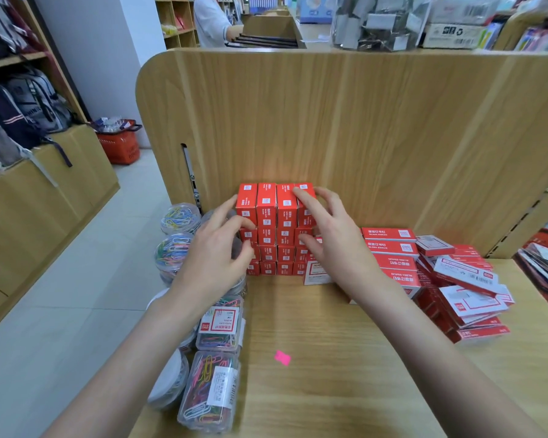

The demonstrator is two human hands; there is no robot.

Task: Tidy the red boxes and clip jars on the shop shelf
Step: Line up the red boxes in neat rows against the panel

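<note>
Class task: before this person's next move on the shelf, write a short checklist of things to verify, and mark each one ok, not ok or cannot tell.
1. Small red box block stacked square against the back panel: ok.
2. Left hand steadying its left side: ok.
3. Right hand on its right side: ok.
4. Flat red boxes at the right tidy: not ok, several lie tilted.
5. Clip jars in a neat row: cannot tell, partly hidden.

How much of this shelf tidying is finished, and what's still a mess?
Done: the small red boxes stand in a neat block against the back panel. In hand: the left hand and right hand press its two sides, squaring it up. Left: the flat red boxes on the right lie tumbled, and the clip jars sit unevenly along the left edge.
</note>
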